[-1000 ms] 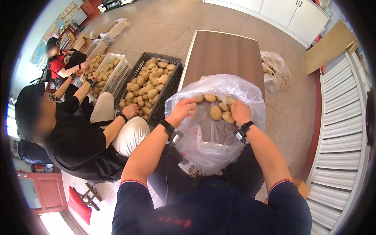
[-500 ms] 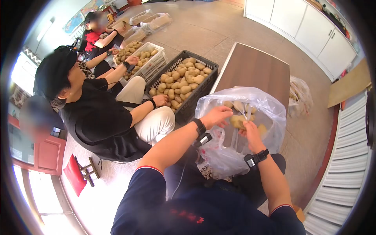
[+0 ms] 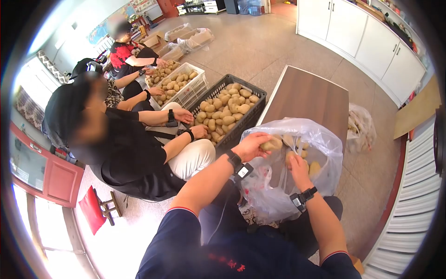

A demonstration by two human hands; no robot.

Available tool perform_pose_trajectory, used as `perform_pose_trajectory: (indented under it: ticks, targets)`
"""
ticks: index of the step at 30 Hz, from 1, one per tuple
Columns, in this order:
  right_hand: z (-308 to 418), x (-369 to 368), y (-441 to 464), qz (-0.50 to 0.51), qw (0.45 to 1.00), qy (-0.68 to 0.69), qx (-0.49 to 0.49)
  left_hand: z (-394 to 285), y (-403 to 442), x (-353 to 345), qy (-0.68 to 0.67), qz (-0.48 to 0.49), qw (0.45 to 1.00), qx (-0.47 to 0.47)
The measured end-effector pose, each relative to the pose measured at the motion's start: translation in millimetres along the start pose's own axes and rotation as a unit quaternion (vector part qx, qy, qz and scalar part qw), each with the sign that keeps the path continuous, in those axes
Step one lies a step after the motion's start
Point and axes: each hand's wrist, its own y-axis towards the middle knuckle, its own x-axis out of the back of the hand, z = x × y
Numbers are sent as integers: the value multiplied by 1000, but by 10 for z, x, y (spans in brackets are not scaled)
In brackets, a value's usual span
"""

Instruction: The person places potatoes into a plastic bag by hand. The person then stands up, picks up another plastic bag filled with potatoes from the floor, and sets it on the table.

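Observation:
A clear plastic bag [image 3: 320, 137] lies open at the near end of a brown table [image 3: 309, 95], with several potatoes [image 3: 314, 168] inside. My left hand [image 3: 252, 145] is closed round a potato [image 3: 272, 143] at the bag's left side. Inside the bag's mouth, my right hand [image 3: 298, 166] has its fingers bent round something pale, seemingly another potato [image 3: 290, 158], partly hidden by the fingers and plastic. Left of the table stands a black crate [image 3: 261, 95] full of potatoes.
A co-worker in black [image 3: 125, 144] sits at my left, hands at the black crate. Beyond are a white crate [image 3: 203, 83] of potatoes and other people. Another filled bag [image 3: 360, 128] lies on the floor right of the table. A radiator [image 3: 409, 195] is at far right.
The view has swung left. My left hand has closed on a potato at the bag's left side. My right hand has moved from the bag's right side toward its middle.

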Motion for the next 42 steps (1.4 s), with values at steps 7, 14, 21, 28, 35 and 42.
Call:
perform_pose_trajectory:
  ticks: [7, 14, 21, 28, 35, 42]
  targets:
    - [-436, 362, -38, -147, 912, -358, 140, -14, 95, 614, -162, -135, 974, -79]
    - [-312, 323, -176, -115, 912, -393, 35, 247, 164, 1298, -194, -254, 940, -122]
    - [-299, 335, -167, -98, 902, -421, 16, 633, 262, 1929, 452, -342, 777, -273]
    - [-236, 269, -274, -81, 884, -460, -9, 626, 230, 2018, 523, -340, 738, -257]
    - [-274, 256, -326, -80, 887, -454, 18, 257, -149, 1510, 636, -372, 646, -198]
    - [-320, 244, -360, -70, 905, -420, -2, 336, -6, 1694, 739, -312, 579, -146]
